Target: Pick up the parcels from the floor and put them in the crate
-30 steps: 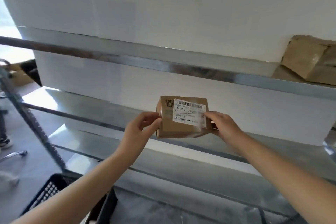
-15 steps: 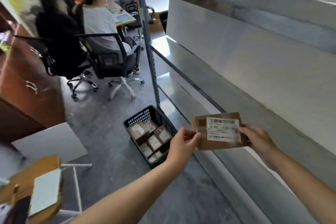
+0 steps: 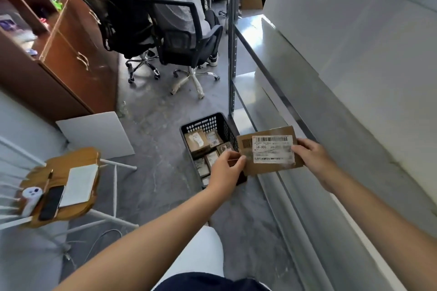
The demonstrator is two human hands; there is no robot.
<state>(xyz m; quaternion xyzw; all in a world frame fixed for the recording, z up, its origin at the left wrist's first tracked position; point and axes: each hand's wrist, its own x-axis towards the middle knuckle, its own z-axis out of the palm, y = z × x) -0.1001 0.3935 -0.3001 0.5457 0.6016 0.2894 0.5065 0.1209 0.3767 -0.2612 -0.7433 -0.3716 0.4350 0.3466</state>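
A flat brown cardboard parcel [image 3: 246, 146] with a white barcode label faces me, held in the air between both hands. My left hand [image 3: 225, 172] pinches its left edge and my right hand [image 3: 313, 158] grips its right edge. Just below and left of the parcel, a black plastic crate [image 3: 201, 123] stands on the grey floor beside the shelf post. Several small brown labelled parcels lie inside it. My left hand and the parcel hide the crate's near right corner.
A metal shelving rack [image 3: 233, 54] runs along the right. Two people sit on black office chairs [image 3: 182, 38] at the back. A brown wooden cabinet [image 3: 71, 59] stands on the left, and a small wooden side table [image 3: 61, 163] carries a phone and notebook. A white board [image 3: 97, 134] leans by the cabinet.
My view has swung from the shelves down and left to the floor. The crate came into view and both hands carried the parcel down to just above its right side.
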